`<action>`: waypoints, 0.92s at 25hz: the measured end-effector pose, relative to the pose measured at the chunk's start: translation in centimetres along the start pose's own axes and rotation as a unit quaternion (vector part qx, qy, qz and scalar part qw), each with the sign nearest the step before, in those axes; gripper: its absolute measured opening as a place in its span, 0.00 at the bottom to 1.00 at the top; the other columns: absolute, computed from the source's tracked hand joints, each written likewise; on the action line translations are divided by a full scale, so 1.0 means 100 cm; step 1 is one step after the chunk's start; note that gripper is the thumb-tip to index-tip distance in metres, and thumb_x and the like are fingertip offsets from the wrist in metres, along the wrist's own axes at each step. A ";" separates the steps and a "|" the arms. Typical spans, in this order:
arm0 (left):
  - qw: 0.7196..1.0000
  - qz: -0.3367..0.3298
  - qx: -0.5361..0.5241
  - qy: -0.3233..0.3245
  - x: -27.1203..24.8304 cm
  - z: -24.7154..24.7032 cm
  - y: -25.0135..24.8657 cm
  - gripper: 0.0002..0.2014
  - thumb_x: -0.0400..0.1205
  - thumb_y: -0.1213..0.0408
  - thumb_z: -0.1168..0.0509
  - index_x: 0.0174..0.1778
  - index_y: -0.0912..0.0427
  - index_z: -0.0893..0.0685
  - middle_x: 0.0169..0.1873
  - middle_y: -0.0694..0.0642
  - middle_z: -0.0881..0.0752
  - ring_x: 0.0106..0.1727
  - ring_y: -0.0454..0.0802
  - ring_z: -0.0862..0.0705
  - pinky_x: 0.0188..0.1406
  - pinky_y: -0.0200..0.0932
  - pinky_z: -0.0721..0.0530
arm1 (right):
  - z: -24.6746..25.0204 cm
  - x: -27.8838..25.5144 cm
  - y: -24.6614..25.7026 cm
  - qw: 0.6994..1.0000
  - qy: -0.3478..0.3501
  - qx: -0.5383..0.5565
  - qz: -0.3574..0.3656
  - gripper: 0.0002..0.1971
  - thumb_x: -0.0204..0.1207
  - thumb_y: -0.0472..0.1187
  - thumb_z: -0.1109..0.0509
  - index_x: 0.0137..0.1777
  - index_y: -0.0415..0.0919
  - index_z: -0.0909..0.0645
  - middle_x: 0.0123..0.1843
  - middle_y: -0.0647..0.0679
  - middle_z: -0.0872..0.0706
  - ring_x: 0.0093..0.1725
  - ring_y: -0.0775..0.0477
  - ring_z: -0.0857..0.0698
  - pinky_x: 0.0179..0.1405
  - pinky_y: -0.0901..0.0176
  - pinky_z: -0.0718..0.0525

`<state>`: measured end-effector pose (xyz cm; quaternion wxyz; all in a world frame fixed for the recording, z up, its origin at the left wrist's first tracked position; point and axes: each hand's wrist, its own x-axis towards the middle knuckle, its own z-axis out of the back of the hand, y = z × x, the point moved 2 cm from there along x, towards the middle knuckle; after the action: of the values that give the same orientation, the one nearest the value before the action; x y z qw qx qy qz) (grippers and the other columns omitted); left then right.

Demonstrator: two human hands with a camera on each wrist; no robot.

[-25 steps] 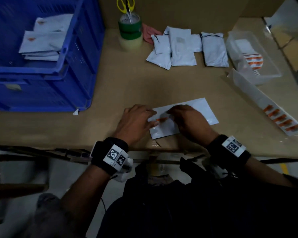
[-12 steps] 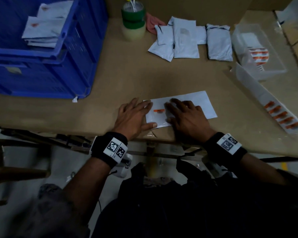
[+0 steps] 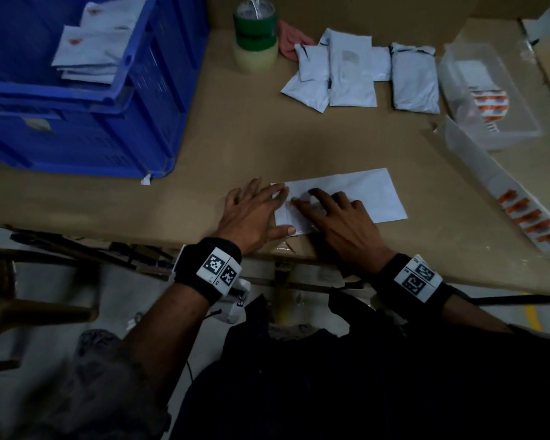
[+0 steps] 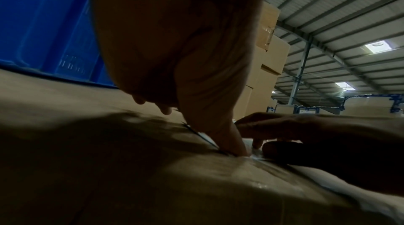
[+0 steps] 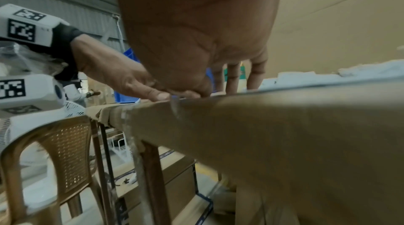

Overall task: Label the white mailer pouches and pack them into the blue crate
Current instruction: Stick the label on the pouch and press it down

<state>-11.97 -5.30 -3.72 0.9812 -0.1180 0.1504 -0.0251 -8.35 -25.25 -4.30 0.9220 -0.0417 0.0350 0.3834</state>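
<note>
A flat white mailer pouch (image 3: 362, 195) lies on the brown table near its front edge. My left hand (image 3: 254, 211) lies flat with straight fingers on the pouch's left end. My right hand (image 3: 334, 214) presses straight fingers down on an orange label (image 3: 294, 203) at the pouch's left part; the label is mostly hidden under the fingers. The blue crate (image 3: 134, 122) stands at the back left with several labelled pouches (image 3: 89, 49) inside. Several unlabelled pouches (image 3: 353, 71) lie at the back of the table.
A green tape roll stack (image 3: 256, 42) stands behind, next to the crate. A clear tray (image 3: 489, 90) with orange label sheets sits at the back right, and a strip of orange labels (image 3: 531, 217) lies at the right. A brown plastic chair (image 5: 54, 151) stands below the table's edge.
Both hands went from curled fingers pinching the label at the pouch to flat fingers on it. The right hand's fingers now cover the label that showed half a second ago.
</note>
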 end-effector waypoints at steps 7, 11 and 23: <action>1.000 -0.007 -0.015 -0.001 0.000 -0.001 0.002 0.42 0.82 0.32 0.38 0.89 0.42 0.45 0.89 0.42 0.47 0.90 0.54 0.56 0.83 0.62 0.50 | 0.014 0.004 -0.024 0.996 0.010 0.056 -0.072 0.25 0.81 0.46 0.33 0.79 0.48 0.23 0.79 0.42 0.25 0.69 0.34 0.24 0.57 0.40 0.22; 0.999 -0.011 -0.047 -0.017 -0.001 -0.002 0.004 0.41 0.81 0.32 0.37 0.89 0.42 0.42 0.88 0.42 0.44 0.90 0.52 0.54 0.82 0.60 0.51 | 0.024 0.024 -0.047 0.979 0.026 0.194 -0.059 0.45 0.75 0.70 0.28 0.86 0.46 0.32 0.86 0.46 0.30 0.82 0.38 0.31 0.75 0.37 0.29; 0.959 0.062 -0.125 -0.246 -0.044 0.000 -0.006 0.23 0.86 0.57 0.34 0.78 0.42 0.23 0.74 0.48 0.23 0.75 0.52 0.28 0.70 0.52 0.33 | -0.010 -0.059 -0.028 0.998 0.057 0.020 -0.021 0.64 0.54 0.68 0.17 0.88 0.44 0.40 0.81 0.43 0.31 0.75 0.35 0.27 0.64 0.36 0.25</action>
<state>-16.21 -5.52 -2.32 0.9651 -0.2324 -0.0866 0.0843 -10.59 -31.45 -4.57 0.9268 -0.0462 0.0946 0.3606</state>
